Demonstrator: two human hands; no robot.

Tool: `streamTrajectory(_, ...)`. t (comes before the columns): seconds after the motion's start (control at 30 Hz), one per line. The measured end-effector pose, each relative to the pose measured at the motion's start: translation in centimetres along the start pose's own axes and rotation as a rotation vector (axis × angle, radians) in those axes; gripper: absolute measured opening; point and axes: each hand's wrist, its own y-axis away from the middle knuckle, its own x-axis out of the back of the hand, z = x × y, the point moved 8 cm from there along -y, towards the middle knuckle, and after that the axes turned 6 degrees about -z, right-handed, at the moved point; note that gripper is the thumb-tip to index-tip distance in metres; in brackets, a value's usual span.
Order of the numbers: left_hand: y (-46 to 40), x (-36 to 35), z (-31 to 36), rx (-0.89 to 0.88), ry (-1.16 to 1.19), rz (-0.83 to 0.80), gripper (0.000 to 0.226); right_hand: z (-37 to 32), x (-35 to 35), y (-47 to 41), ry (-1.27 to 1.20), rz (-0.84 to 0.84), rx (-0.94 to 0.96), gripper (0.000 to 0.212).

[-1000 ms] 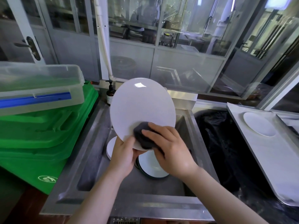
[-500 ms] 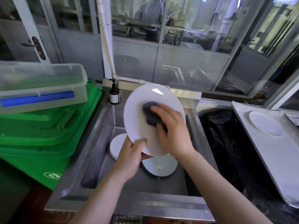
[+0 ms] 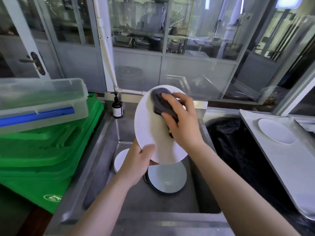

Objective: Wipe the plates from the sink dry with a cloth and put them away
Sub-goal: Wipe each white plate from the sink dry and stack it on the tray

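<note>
A large white plate (image 3: 150, 126) stands tilted on edge above the steel sink (image 3: 136, 201). My left hand (image 3: 136, 160) grips its lower rim, thumb on the face. My right hand (image 3: 182, 121) holds a dark grey cloth (image 3: 159, 99) pressed against the plate's upper part. Below in the basin lie a white plate with a dark rim (image 3: 167, 178) and another white plate (image 3: 120, 160), partly hidden by my left hand. One more white plate (image 3: 276, 131) lies on the grey tray (image 3: 281, 167) at the right.
Green bins (image 3: 42, 150) with a clear lidded box (image 3: 40, 103) on top stand left of the sink. A brown pump bottle (image 3: 117, 108) sits at the sink's back left corner. A black-lined bin (image 3: 238, 150) fills the gap between sink and tray.
My right hand has slid the cloth from the plate's lower edge up to its top. The plate has turned more edge-on and shifted right. My left hand keeps its grip on the lower rim.
</note>
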Motion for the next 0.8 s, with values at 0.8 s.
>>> streamTrajectory(0.8, -0.8, 2.5, 3.5, -0.135, -0.573, 0.205, 0.044, 7.3, -1.6, 3.5, -0.768, 0.107, -0.601, 0.026)
